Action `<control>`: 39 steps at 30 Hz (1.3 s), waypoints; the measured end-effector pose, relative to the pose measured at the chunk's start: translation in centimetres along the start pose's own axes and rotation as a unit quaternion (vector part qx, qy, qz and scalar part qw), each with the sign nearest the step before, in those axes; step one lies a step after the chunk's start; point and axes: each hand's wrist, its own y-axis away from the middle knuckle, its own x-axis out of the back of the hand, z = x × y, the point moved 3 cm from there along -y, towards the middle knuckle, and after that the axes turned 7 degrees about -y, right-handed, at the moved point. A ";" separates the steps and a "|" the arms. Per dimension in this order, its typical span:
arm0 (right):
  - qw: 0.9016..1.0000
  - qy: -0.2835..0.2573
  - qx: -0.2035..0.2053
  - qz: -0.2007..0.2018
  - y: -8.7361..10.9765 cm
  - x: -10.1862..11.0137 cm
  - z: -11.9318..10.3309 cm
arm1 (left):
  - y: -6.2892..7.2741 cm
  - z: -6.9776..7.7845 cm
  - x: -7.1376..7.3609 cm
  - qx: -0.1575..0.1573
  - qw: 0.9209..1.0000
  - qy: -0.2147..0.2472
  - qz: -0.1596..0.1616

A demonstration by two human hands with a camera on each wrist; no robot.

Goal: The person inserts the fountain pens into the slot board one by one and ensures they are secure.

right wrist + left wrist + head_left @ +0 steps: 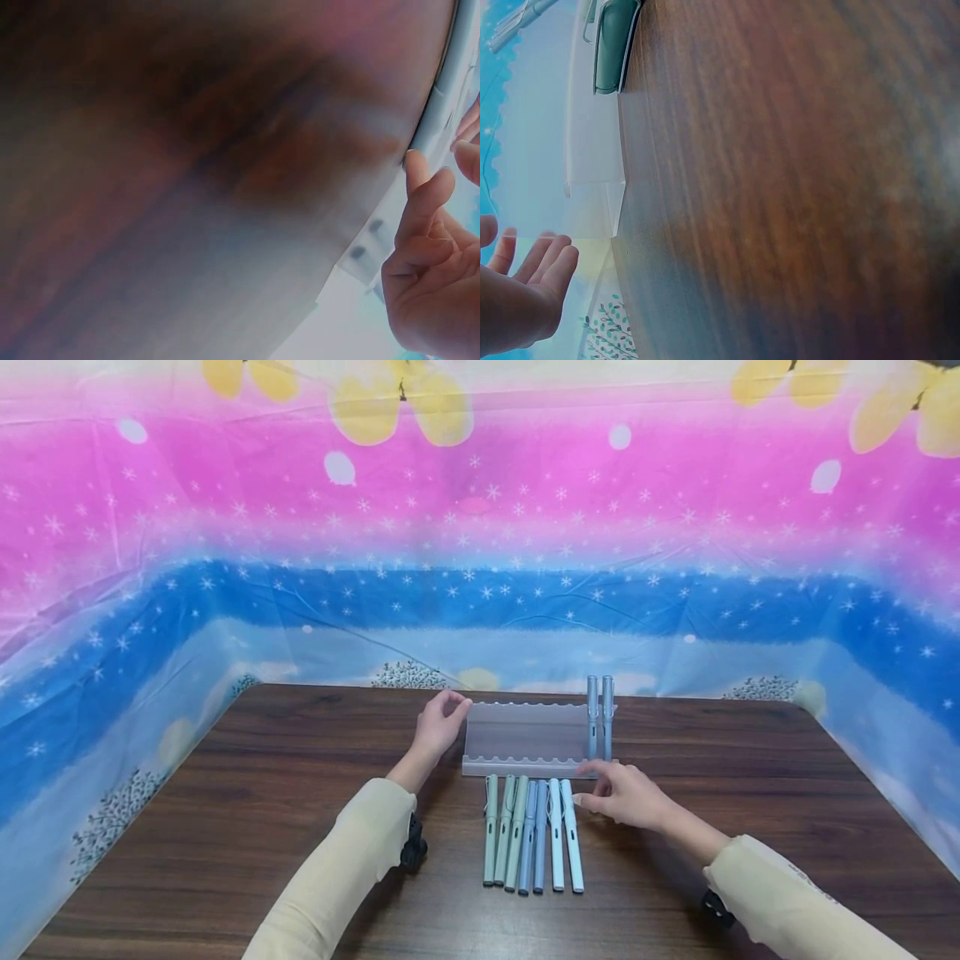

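A translucent pen stand (pixel 525 731) with notched edges sits toward the back of the table. My left hand (pixel 440 724) pinches its upper left corner between thumb and fingers; the left wrist view shows this hand (pixel 529 289) at the stand's end. Two silvery-blue pens (pixel 600 718) stand in the rightmost notches. In front lies a row of capped pens: three green pens (pixel 504 831), two slate-blue pens (pixel 534 839) and two pale blue pens (pixel 564 835). My right hand (pixel 626 792) is beside the rightmost pale pen's cap, thumb and forefinger spread apart; contact is unclear.
The dark wooden table (pixel 285 827) extends around the stand on both sides. A pink and blue patterned cloth (pixel 480 543) hangs behind and along the table's sides. Dark wrist cameras (pixel 412 843) are strapped at both sleeves.
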 end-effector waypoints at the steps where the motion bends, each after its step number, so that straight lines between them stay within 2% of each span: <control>1: 1.000 0.005 0.000 -0.001 0.0 -0.1 -0.1 | 0.0 0.0 0.0 0.000 1.000 0.000 0.000; 15: 0.998 0.068 0.000 0.011 -0.2 -1.0 -0.5 | 0.1 -0.1 -0.1 -0.006 1.000 -0.002 0.002; 23: 0.997 0.080 -0.012 0.013 -0.3 -1.4 -0.6 | 0.1 -0.1 -0.1 -0.004 1.000 0.002 0.000; 32: 0.998 0.049 -0.026 -0.025 -0.3 -0.9 -0.8 | 0.0 0.0 -0.1 -0.001 1.000 0.003 -0.003; 39: 0.997 0.068 -0.028 -0.028 -0.2 -0.6 -1.0 | 0.1 0.1 0.0 0.001 1.000 0.006 -0.005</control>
